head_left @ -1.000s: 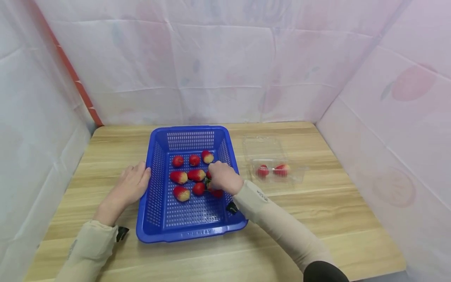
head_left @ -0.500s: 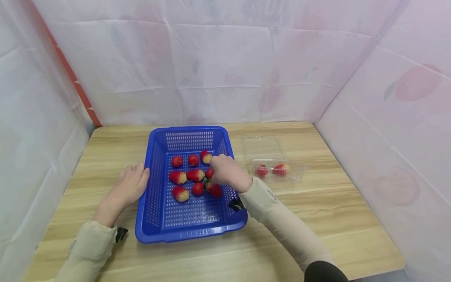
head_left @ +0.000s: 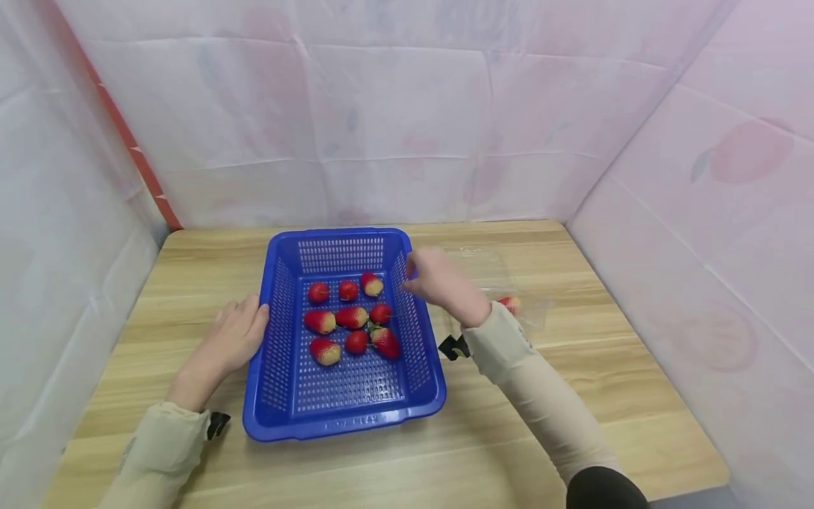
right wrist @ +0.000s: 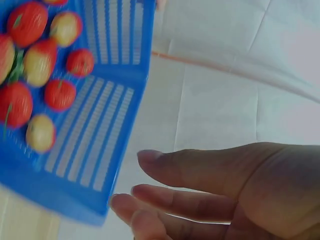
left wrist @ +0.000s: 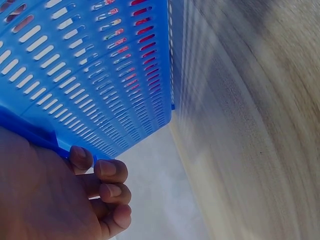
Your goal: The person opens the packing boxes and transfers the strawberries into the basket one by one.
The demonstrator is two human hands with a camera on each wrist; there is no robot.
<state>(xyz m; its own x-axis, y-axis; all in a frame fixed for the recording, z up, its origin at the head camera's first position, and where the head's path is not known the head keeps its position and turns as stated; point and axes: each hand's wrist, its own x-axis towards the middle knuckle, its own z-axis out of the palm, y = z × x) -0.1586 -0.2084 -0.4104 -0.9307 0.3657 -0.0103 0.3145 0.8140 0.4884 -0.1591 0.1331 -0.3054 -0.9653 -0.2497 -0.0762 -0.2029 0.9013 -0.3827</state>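
Observation:
My left hand (head_left: pixel 229 336) grips the left rim of a blue plastic basket (head_left: pixel 343 422); the left wrist view shows its fingers (left wrist: pixel 114 170) curled at the rim. Inside lie several red strawberries with pale yellow ends, such as one strawberry (head_left: pixel 326 351), and several small round red fruits, one round fruit (head_left: pixel 356 342) among them. Just past the basket's right rim hovers my right hand (head_left: pixel 445 283). In the right wrist view its thumb (right wrist: pixel 190 169) and fingers are apart, with nothing between them.
Right of the basket, a clear plastic box (head_left: pixel 483 263) lies with its lid open, partly behind my right hand; a strawberry (head_left: pixel 510 304) shows in it. The wooden table (head_left: pixel 572 382) is bounded by white printed sheets (head_left: pixel 381 141) at the back and sides.
My right hand has lifted out of the basket and moved right past its rim, uncovering fruits at the right side. The left hand stays on the rim.

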